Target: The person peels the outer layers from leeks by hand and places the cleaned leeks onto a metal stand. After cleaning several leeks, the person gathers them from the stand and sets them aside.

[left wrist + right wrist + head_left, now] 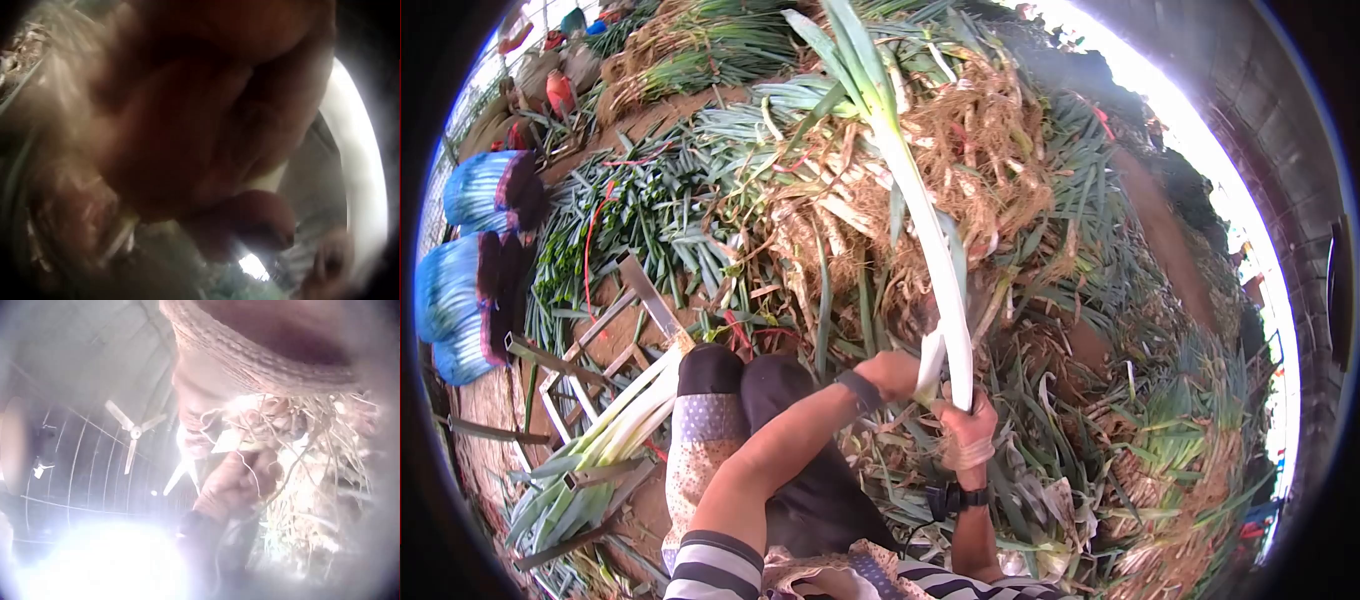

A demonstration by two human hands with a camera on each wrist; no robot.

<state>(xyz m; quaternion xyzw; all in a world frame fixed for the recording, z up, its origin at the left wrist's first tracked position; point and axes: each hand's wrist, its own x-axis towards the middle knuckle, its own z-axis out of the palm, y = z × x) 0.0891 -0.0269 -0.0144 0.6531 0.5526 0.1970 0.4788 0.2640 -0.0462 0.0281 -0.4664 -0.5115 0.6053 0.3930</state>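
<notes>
Sticking up from the right hand (pixel 970 430), the leek (pixel 940 250) leaned toward a big pile (pixel 990 150) behind it. That hand gripped it low, near its roots (pixel 312 431), maybe so the long top could point away. The left hand (pixel 890 375), just beside the leek's low end, seemed to pinch some loose skin (pixel 930 365). Left of the leek, white stalks (pixel 635 405) lay in a rack (pixel 650 295), probably so they would not roll. Blue bundles (pixel 460 285) sat farther left of it. No words could be read.

2 arms (pixel 800 431) forward, fingers (pixel 982 411) curled close together
</notes>
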